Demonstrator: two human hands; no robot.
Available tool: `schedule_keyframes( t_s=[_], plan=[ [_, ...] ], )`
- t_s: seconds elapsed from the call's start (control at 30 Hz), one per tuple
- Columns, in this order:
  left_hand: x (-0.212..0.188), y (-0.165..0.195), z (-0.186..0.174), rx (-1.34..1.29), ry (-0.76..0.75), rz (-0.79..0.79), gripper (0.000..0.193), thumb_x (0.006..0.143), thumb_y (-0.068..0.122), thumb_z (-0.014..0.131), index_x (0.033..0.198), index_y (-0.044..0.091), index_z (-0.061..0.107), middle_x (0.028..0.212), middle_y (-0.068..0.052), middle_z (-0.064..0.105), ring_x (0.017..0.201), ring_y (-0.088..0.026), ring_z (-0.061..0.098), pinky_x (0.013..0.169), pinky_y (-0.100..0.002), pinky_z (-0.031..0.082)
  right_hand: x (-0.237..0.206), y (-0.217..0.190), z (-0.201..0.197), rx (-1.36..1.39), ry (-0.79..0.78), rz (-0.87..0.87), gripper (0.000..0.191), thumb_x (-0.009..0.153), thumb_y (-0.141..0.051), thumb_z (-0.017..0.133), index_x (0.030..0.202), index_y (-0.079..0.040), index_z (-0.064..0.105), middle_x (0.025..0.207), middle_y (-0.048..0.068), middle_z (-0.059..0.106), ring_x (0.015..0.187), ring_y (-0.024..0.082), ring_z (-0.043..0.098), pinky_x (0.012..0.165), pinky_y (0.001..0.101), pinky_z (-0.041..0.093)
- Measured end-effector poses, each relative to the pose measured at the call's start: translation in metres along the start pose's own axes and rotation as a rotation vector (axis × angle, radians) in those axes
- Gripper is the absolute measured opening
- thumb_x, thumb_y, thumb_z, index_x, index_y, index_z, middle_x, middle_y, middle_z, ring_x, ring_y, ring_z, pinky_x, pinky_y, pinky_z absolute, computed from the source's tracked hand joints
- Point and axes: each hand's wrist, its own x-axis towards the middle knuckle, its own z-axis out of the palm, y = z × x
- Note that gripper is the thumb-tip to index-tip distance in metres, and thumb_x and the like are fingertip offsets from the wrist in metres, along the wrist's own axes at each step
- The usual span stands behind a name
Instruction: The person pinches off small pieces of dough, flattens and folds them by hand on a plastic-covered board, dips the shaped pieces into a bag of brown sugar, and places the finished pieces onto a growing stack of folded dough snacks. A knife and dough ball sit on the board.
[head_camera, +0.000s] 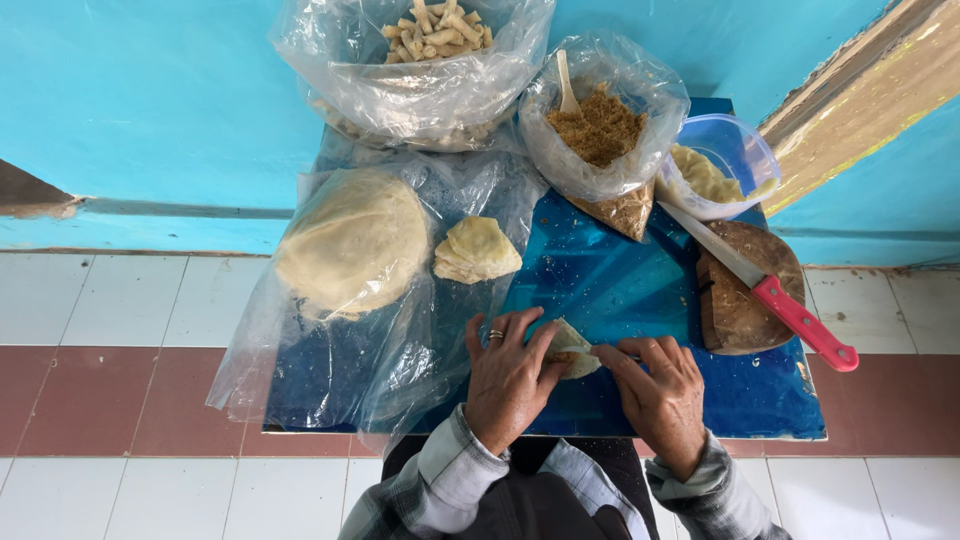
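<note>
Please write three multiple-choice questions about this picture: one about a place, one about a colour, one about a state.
1. Where does the knife lie?
A. on the round wooden board
B. inside a bag
C. on the floor

2. What colour is the knife handle?
A. black
B. red
C. green

3. What are the left hand and right hand doing?
A. resting empty
B. gripping the knife
C. pressing a small folded wrapper

Answers: A, the blade crosses the board; B, the handle is plainly red; C, both hands' fingers meet on the wrapper.

Head view, straight down, close overhead
</note>
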Motion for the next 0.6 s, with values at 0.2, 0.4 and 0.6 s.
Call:
schedule_keyframes(
  t_s=[0.2,0.4,0.6],
  plan=[
    [0.0002,0.0014,-0.0010,-0.008,0.025,0.018,0.048,0.082,0.027,0.084,0.122,0.009,0.066,0.132,-0.010,0.058,0.124,-0.032,0.054,0.109,-0.069,0.022,-0.0039,-0.0012,0.0005,-0.045,0.013,-0.064,0.029,0.082,-0.009,0.073,0.110,-0.019,0.078,0.096,0.001,0.068,0.085,0.021,0.062,0.070,0.0369,0.045],
    [-0.0006,-0.0008,0.0008,-0.014,-0.002,0.016,0.030,0.078,0.024,0.085,0.101,0.010,0.072,0.132,-0.008,0.059,0.126,-0.031,0.054,0.110,-0.070,0.022,-0.0067,-0.0006,-0.0069,-0.093,-0.005,-0.016,0.032,0.080,-0.006,0.073,0.109,-0.019,0.078,0.097,0.001,0.068,0.086,0.022,0.063,0.071,0.0379,0.046],
    [-0.0035,-0.0008,-0.0037,-0.025,0.007,0.009,0.030,0.079,0.022,0.085,0.104,0.011,0.072,0.133,-0.006,0.059,0.126,-0.030,0.055,0.112,-0.068,0.023,0.0027,-0.0001,-0.0036,0.094,0.018,0.063,0.019,0.086,-0.011,0.076,0.105,-0.015,0.077,0.093,0.002,0.068,0.082,0.021,0.063,0.071,0.0364,0.050]
  ],
)
